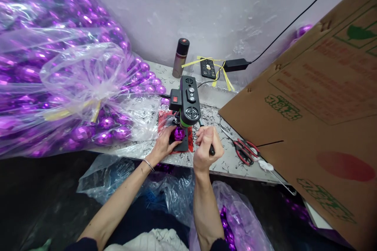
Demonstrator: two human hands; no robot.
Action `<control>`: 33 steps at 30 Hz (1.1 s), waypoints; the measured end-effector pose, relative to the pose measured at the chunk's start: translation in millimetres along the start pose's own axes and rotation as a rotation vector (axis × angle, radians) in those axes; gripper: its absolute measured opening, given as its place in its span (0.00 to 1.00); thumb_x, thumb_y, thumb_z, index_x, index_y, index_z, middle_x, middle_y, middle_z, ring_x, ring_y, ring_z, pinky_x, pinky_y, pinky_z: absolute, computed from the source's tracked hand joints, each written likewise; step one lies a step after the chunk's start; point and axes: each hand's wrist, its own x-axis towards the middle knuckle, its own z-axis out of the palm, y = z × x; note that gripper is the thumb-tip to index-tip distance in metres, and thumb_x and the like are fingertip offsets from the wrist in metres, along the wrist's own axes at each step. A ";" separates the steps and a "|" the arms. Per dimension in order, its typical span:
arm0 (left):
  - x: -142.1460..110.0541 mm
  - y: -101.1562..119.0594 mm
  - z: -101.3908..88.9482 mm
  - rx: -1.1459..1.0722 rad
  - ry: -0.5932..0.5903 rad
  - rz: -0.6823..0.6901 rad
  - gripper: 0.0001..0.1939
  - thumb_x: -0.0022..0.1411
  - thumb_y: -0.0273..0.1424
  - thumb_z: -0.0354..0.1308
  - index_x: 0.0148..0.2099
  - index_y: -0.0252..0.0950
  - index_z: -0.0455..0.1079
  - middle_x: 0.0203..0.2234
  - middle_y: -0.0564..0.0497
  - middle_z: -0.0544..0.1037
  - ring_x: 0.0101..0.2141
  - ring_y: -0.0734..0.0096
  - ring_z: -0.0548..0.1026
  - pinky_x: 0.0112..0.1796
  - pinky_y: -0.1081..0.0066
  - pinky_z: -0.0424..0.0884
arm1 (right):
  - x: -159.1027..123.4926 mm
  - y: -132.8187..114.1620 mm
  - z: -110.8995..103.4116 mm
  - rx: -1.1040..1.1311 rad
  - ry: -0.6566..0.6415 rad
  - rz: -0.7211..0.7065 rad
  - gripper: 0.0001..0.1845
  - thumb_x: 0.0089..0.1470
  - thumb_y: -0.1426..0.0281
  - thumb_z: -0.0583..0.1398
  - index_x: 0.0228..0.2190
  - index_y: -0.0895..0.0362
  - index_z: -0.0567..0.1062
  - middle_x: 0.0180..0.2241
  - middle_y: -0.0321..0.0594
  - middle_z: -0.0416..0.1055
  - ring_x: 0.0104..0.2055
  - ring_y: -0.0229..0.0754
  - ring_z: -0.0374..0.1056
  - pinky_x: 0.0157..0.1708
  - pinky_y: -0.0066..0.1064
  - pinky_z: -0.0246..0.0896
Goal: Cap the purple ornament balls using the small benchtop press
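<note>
Between the thumb and fingers of my left hand is a shiny purple faceted ball, held beneath the head of a small black bench press. The press has a red switch at its side and stands on a dark base plate over a red sheet. Wrapped in a fist, my right hand grips the black-ended lever handle at the right of the press. Whether the ball touches the press head is hidden.
Clear bags of purple balls fill the left. Red-handled scissors lie right of my hand, beside a large cardboard box. Behind the press are a spray can, a phone, yellow ties and a black power adapter. Short black scraps litter the tabletop.
</note>
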 end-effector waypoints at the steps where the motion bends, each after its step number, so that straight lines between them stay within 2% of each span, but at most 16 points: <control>1: -0.4 -0.3 0.0 0.002 0.006 -0.007 0.31 0.71 0.41 0.66 0.69 0.38 0.62 0.59 0.36 0.78 0.61 0.45 0.78 0.60 0.45 0.76 | 0.0 0.1 -0.4 -0.004 -0.003 -0.001 0.24 0.73 0.68 0.54 0.22 0.54 0.65 0.22 0.31 0.62 0.27 0.34 0.66 0.29 0.30 0.60; 5: -0.3 -1.5 -1.1 -0.014 0.011 -0.053 0.33 0.70 0.42 0.67 0.70 0.38 0.63 0.60 0.36 0.78 0.61 0.45 0.78 0.60 0.45 0.76 | -5.8 4.8 -2.8 -0.021 -0.014 -0.016 0.23 0.72 0.68 0.54 0.22 0.53 0.66 0.22 0.31 0.63 0.28 0.35 0.67 0.30 0.31 0.62; 10: 0.5 -2.9 -1.5 -0.038 -0.028 -0.064 0.32 0.70 0.44 0.67 0.69 0.39 0.65 0.59 0.37 0.79 0.59 0.47 0.79 0.59 0.47 0.77 | -26.2 20.0 -3.4 -0.034 0.011 -0.017 0.22 0.72 0.69 0.53 0.23 0.54 0.67 0.25 0.34 0.68 0.28 0.36 0.68 0.29 0.31 0.62; 22: -0.8 -3.8 -0.2 -0.061 -0.012 -0.045 0.30 0.71 0.44 0.66 0.68 0.38 0.66 0.58 0.37 0.80 0.59 0.48 0.80 0.59 0.48 0.77 | -55.8 53.0 -4.2 -0.040 0.013 -0.095 0.20 0.72 0.67 0.51 0.26 0.53 0.67 0.28 0.34 0.68 0.27 0.36 0.68 0.28 0.31 0.64; 26: -1.8 -2.3 0.3 -0.054 -0.021 -0.066 0.31 0.69 0.42 0.68 0.69 0.40 0.66 0.59 0.38 0.80 0.59 0.47 0.80 0.59 0.47 0.77 | -59.4 58.9 -1.6 -0.007 0.033 -0.092 0.20 0.73 0.65 0.50 0.26 0.53 0.66 0.27 0.33 0.66 0.27 0.36 0.67 0.30 0.33 0.66; 33: -2.7 -2.8 3.1 -0.079 -0.017 -0.078 0.30 0.70 0.42 0.67 0.68 0.40 0.66 0.59 0.38 0.80 0.60 0.48 0.79 0.61 0.45 0.75 | -56.2 65.1 -0.1 -0.020 0.065 -0.164 0.23 0.73 0.64 0.50 0.24 0.52 0.64 0.25 0.32 0.65 0.26 0.37 0.66 0.35 0.38 0.69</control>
